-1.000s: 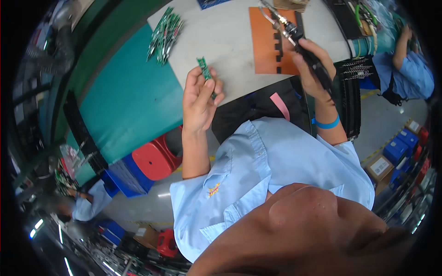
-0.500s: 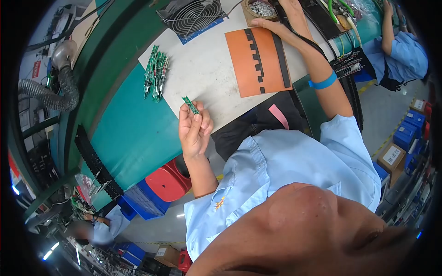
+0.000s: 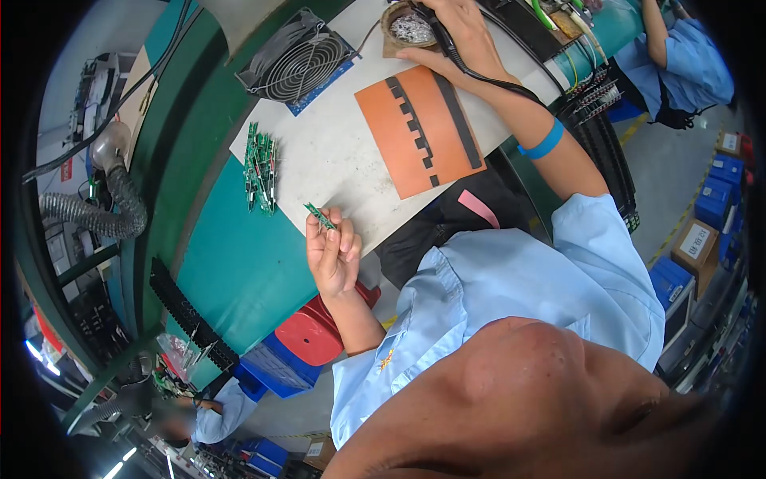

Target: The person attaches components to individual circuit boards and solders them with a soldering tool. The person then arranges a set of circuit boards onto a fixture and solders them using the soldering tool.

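Note:
My left hand [image 3: 333, 247] pinches a small green circuit board [image 3: 319, 215] above the front edge of the pale work surface [image 3: 319, 148]. A pile of green boards [image 3: 259, 169] lies beyond it to the left. My right hand [image 3: 456, 40] is closed round a black corded tool [image 3: 444, 36] at the far side, beside a round container of silvery shavings [image 3: 412, 28]. The tool's tip cannot be made out. Between my hands lies an orange sheet [image 3: 415, 132] with black strips.
A black fan [image 3: 307, 64] with a wire guard stands at the back left. A black box [image 3: 527, 28] and cables sit at the right. Two people in blue shirts [image 3: 694, 60] are nearby. A red stool [image 3: 311, 331] and blue bins [image 3: 279, 367] stand below the bench.
My right hand has moved with the black tool from above the orange sheet to the shavings container. My left hand still holds the board. The whole view has shifted, bringing the fan into sight.

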Demonstrator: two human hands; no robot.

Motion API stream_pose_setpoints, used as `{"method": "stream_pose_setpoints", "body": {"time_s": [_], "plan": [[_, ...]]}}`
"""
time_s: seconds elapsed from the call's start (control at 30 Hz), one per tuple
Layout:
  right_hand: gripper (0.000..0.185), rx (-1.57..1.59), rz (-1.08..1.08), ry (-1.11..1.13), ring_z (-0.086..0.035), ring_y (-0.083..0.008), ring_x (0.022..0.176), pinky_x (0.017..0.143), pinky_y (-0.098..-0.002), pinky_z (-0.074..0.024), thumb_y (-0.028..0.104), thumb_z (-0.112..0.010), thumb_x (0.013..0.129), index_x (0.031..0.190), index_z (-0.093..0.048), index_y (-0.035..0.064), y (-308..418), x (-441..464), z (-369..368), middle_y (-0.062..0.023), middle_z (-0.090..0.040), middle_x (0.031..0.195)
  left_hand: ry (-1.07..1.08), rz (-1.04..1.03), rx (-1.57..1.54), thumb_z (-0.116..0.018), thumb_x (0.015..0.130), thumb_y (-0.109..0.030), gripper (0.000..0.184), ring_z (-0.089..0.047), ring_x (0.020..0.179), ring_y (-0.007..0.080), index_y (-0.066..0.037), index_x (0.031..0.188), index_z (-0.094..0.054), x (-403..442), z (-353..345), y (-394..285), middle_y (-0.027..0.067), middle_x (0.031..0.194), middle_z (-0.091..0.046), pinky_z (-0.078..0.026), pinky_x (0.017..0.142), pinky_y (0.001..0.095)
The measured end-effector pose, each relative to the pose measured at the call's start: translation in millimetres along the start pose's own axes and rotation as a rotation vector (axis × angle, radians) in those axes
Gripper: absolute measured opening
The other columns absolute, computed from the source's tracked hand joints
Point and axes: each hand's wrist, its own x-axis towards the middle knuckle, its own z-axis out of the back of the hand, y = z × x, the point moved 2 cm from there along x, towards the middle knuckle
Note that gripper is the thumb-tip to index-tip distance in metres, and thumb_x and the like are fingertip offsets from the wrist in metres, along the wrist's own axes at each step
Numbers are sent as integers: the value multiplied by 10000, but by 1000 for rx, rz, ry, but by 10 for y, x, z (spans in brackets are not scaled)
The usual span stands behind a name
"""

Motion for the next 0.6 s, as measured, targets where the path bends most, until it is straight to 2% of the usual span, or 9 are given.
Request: {"method": "stream_pose_setpoints", "body": {"time_s": [0.13,0.27,0.4,0.53,0.6], "plan": [[798,5,-29,-58,-546,-347,1131,1018,-417,-428,302,-851,776,1452,-499,65,63,41,53,-140,-599,1338,-4,-14,6,-525,1019,40,427,-432,750,104,-80,1422,-451,14,9,-22,128,1263,-524,-373,551,176],[848,-123,-229,108,-552,-348,1158,1038,-432,-422,323,-852,761,1475,-469,73,106,71,61,-157,-577,1373,-8,3,3,-525,1016,44,434,-432,750,103,-79,1425,-447,18,8,-37,129,1260,-525,-371,550,176],[868,103,-354,147,-547,-350,1185,1045,-448,-419,338,-848,758,1485,-453,78,75,113,28,-169,-562,1384,2,-2,15,-526,1015,45,432,-433,751,104,-74,1422,-448,13,-17,-55,131,1256,-525,-372,550,178],[844,116,-352,-25,-552,-350,1186,1036,-447,-428,351,-830,779,1481,-454,73,109,91,69,-173,-562,1356,13,-20,-8,-529,1013,45,429,-436,752,106,-70,1419,-448,23,-24,-47,134,1253,-525,-374,550,180],[832,91,-390,74,-554,-349,1187,1032,-446,-433,357,-821,790,1479,-454,71,119,131,52,-176,-562,1342,26,-21,-24,-531,1013,45,428,-439,753,108,-67,1417,-448,5,-35,-53,135,1250,-525,-375,551,182]]}}
